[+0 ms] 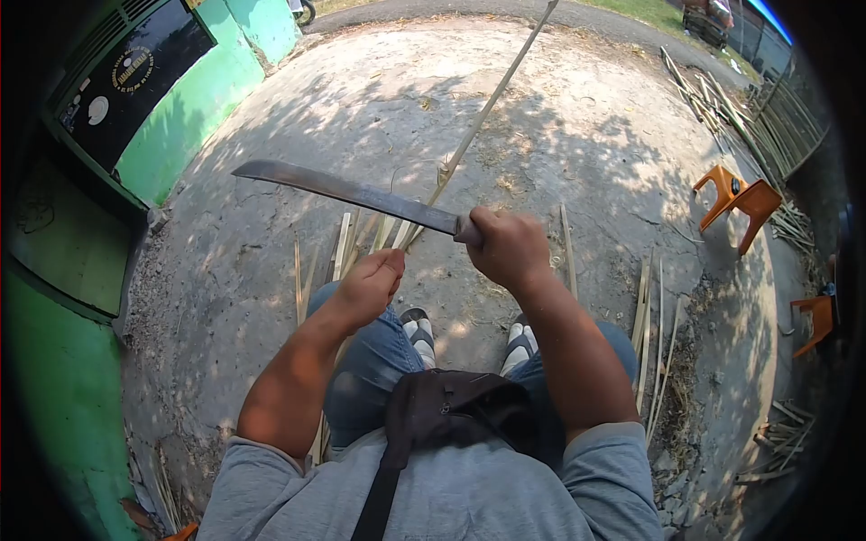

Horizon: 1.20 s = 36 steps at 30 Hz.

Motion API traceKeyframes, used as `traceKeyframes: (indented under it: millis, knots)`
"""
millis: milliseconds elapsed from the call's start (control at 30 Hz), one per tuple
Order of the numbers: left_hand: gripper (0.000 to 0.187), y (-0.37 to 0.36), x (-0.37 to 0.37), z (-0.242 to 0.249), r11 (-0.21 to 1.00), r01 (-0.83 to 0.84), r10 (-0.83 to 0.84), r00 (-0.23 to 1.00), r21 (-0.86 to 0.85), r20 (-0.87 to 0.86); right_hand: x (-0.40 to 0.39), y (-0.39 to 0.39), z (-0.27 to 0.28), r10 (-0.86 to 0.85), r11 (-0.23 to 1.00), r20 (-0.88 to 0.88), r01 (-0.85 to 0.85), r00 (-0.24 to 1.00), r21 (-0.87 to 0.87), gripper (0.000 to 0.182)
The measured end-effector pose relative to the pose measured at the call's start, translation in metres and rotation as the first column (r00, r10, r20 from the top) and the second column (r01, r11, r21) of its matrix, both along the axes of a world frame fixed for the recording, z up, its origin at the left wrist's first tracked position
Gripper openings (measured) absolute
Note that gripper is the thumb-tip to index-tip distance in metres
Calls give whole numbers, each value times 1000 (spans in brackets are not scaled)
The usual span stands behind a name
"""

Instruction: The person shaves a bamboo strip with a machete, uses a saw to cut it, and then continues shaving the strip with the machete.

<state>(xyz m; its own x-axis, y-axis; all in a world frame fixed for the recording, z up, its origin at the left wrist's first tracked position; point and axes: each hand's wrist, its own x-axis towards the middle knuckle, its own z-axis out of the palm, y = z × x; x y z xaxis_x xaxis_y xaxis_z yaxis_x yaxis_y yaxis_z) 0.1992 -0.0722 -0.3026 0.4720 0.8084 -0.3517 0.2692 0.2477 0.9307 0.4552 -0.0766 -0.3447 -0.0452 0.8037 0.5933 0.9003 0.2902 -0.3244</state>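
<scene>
- The right hand, at centre frame, was clenched round the handle of a long, dark, slightly curved steel machete, whose blade ran toward the upper left of the frame.
- The left hand, just left of centre, was closed in a pinch on the lower end of a long, thin, pale bamboo strip.
- The strip rose slantwise toward the top edge, crossing the blade near the handle.
- Pale split bamboo slats lay on the sunlit concrete ground beyond the knees.
- An orange plastic chair stood at the right; a green wall occupied the upper left.
</scene>
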Motion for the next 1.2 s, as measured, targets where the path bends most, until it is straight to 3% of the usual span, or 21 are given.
traceKeyframes:
  millis: [33, 167, 267, 400, 500, 567, 667, 767, 800, 900, 933, 1100, 1200]
  knots:
    - [38, 0, 5, -7, 999, 17, -16, 1000, 52, -11, -4, 1, 1, 53, 998, 5, -53, 999, 31, 14]
    - [42, -2, 2, -27, 981, 50, -21, 988, 186, -155, 23, 17, -7, -95, 995, -10, 95, 995, -17, 15]
    - [43, 6, 0, -38, 973, 78, -40, 985, 219, -170, 24, 15, -5, -78, 997, 4, 78, 997, -14, 17]
    - [39, 1, 2, -25, 996, 34, -26, 995, 81, -97, 15, 6, -1, -41, 990, -19, 38, 999, -134, 16]
    - [35, 0, 10, -14, 998, -21, 22, 1000, -58, 11, -2, 2, -1, 41, 990, 80, -30, 996, -135, 16]
    - [32, 0, 0, -16, 993, 1, 3, 999, -115, 36, 14, 15, -11, 0, 1000, 72, 1, 997, -23, 18]
    - [29, 1, -3, -11, 998, -7, 7, 1000, -54, 0, 34, 26, -14, -107, 992, 35, 109, 994, -61, 22]
    - [29, 4, -4, -9, 999, -24, 22, 999, -43, -32, 22, 21, -11, -78, 996, -45, 77, 996, -38, 20]
    - [28, 4, -2, -8, 998, -20, 18, 1000, -64, -23, 18, 15, -4, -99, 989, -58, 91, 993, -117, 23]
    - [27, 2, 6, -6, 992, -18, 22, 999, -124, 34, 3, 8, -7, 26, 999, -4, -26, 1000, -37, 23]
    - [26, 0, 8, -9, 989, -17, 25, 998, -146, 51, -3, 6, -6, 36, 996, 44, -32, 998, -87, 21]
    - [27, -1, -10, -9, 973, 64, -59, 998, -221, 28, 34, 16, -6, -71, 995, 36, 73, 997, -71, 18]
    - [29, 6, -11, -9, 988, 62, -63, 998, -142, 0, 25, 14, 2, -95, 994, 53, 98, 994, -56, 14]
